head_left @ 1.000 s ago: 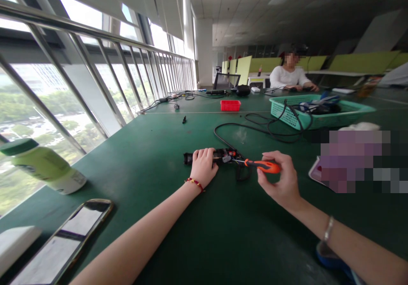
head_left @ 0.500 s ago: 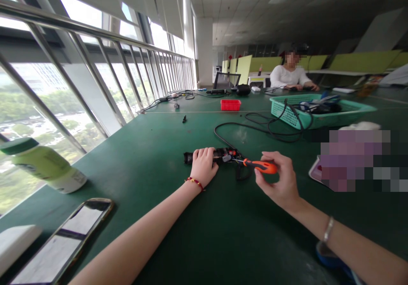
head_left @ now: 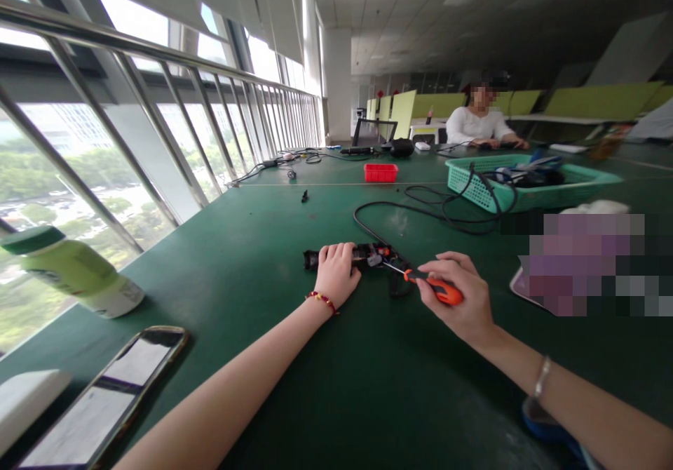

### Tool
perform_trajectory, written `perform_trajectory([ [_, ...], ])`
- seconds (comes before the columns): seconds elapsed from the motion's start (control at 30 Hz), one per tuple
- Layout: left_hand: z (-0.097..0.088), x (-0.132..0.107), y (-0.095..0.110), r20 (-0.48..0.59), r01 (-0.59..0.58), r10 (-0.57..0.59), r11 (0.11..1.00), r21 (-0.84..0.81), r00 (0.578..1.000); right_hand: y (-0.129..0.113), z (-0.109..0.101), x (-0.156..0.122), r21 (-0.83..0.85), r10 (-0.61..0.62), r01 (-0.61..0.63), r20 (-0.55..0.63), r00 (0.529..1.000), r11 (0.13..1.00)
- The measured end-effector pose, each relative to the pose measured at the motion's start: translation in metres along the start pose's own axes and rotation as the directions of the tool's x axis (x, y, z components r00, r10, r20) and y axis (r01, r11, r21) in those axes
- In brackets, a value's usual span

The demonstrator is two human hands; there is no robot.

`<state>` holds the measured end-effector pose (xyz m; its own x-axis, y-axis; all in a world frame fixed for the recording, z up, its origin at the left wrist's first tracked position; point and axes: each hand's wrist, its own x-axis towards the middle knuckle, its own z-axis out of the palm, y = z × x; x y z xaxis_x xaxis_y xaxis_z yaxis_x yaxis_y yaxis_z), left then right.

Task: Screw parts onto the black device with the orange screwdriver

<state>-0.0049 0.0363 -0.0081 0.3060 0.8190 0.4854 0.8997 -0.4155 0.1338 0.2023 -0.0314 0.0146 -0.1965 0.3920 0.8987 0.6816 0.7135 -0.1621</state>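
Note:
A long black device [head_left: 368, 254] with its insides showing lies on the green table [head_left: 341, 386]. My left hand [head_left: 336, 272] is closed over its left part and presses it down. An orange-handled screwdriver [head_left: 439, 287] is gripped in my right hand [head_left: 460, 294], with its thin metal tip resting at the device's right end. A black cable [head_left: 415, 210] runs away from the device's right end toward the basket.
A phone [head_left: 99, 400] and a green-white bottle [head_left: 73, 273] lie at near left by the window railing. A teal basket [head_left: 526, 186] with cables and a small red tray [head_left: 379, 172] sit farther back. Another person [head_left: 478, 125] sits at the far end.
My right hand has rolled over the screwdriver handle and dropped slightly, so the handle now tilts down to the right. My left hand has stayed put on the device.

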Motion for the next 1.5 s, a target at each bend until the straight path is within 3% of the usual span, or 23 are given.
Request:
perform_trajectory([
  [0.1,-0.0004,0.0003,0.0004,0.006,0.004,-0.004,1.000,-0.002,1.000,-0.0014,-0.0007,0.0020,-0.004,-0.015,0.015,0.009,1.000,1.000],
  [0.27,0.0000,0.0003,0.0005,0.005,0.003,-0.003,1.000,-0.009,1.000,-0.0011,0.0000,0.0012,0.015,0.006,-0.005,-0.099,0.995,1.000],
  [0.43,0.0002,0.0002,-0.0001,0.006,0.003,-0.003,1.000,-0.015,1.000,0.0000,-0.0002,0.0006,-0.034,0.001,-0.001,-0.020,1.000,0.999],
  [0.53,0.0005,0.0005,-0.0001,0.006,0.002,-0.002,1.000,-0.011,1.000,0.0027,0.0016,-0.0021,-0.008,0.066,-0.067,-0.097,0.993,0.998],
  [0.63,0.0008,0.0007,0.0000,0.002,-0.001,0.001,1.000,-0.006,1.000,0.0032,0.0021,-0.0033,0.009,0.056,-0.055,-0.128,0.990,0.998],
  [0.8,0.0008,0.0004,-0.0003,0.005,-0.002,0.002,1.000,-0.008,1.000,-0.0008,-0.0007,0.0003,-0.044,-0.024,0.023,-0.014,1.000,0.999],
  [0.97,0.0008,0.0003,-0.0005,0.009,0.000,0.000,1.000,-0.004,1.000,-0.0003,0.0000,0.0016,-0.030,-0.012,0.009,-0.116,0.993,1.000],
  [1.17,0.0009,0.0004,-0.0005,0.007,0.001,-0.001,1.000,0.001,1.000,-0.0008,0.0000,-0.0001,-0.017,-0.061,0.061,0.009,0.998,0.998],
  [1.33,0.0008,0.0001,0.0000,0.012,0.002,-0.002,1.000,0.009,1.000,0.0008,0.0022,-0.0026,0.043,0.016,-0.011,-0.117,0.993,0.999],
  [1.5,0.0010,-0.0002,0.0001,0.019,0.001,-0.001,1.000,0.015,1.000,-0.0015,0.0003,0.0012,-0.007,-0.061,0.061,-0.005,0.998,0.998],
])
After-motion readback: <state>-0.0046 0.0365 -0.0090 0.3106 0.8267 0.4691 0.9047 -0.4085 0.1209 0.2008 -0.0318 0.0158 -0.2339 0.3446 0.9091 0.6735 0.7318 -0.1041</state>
